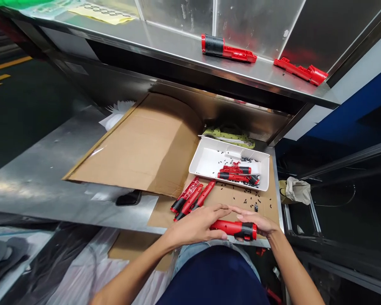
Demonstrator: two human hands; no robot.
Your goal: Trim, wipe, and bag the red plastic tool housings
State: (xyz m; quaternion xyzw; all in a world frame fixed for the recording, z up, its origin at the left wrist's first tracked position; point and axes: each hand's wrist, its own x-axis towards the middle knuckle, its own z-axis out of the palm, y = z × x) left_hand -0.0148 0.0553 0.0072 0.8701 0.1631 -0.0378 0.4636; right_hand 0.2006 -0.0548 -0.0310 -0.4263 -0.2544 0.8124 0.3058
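A red and black tool handle (235, 229) lies at the near edge of the metal bench, held between both hands. My left hand (197, 224) covers its red end from the left. Around its black end my right hand (257, 222) is wrapped from the right. Just beyond my left hand lie three red and black handle halves (192, 199) side by side on cardboard. A white tray (209, 159) behind them holds more red and black parts (236, 173) and several small black screws.
A large cardboard sheet (146, 144) covers the bench's middle. Loose black screws (241, 195) are scattered near the tray. Two red parts (227, 48) (301, 72) rest on the upper steel shelf. A green item (228, 136) lies behind the tray. A crumpled rag (295, 189) sits right.
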